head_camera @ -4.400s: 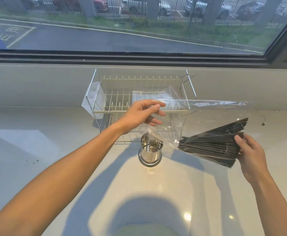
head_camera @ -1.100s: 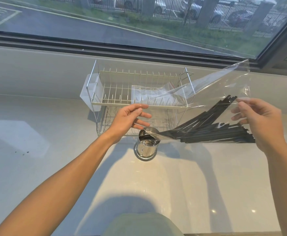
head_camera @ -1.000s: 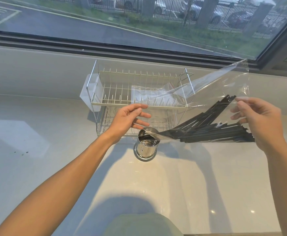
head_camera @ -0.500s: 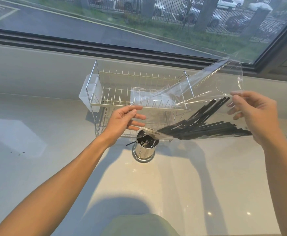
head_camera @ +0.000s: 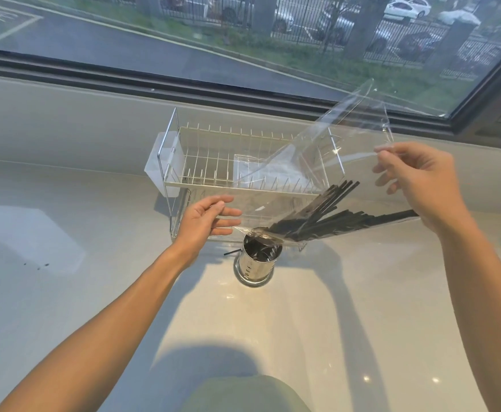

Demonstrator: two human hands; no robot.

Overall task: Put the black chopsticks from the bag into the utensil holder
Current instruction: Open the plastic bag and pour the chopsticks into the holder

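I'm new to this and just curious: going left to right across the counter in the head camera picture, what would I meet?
White plastic tray on the rack's end → left hand → utensil holder → black chopsticks in the clear bag → right hand.

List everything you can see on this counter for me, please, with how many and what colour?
chopsticks: a bundle, black, mostly inside the tilted bag, a few already in the holder; one lies on the counter left of the holder
bag: one, clear plastic, held above the counter, mouth over the holder
utensil holder: one, shiny steel, upright in front of the rack
dish rack: one, wire metal, at the back by the window sill
counter: one, pale, glossy
left hand: one, holds the bag's mouth
right hand: one, lifts the bag's far end
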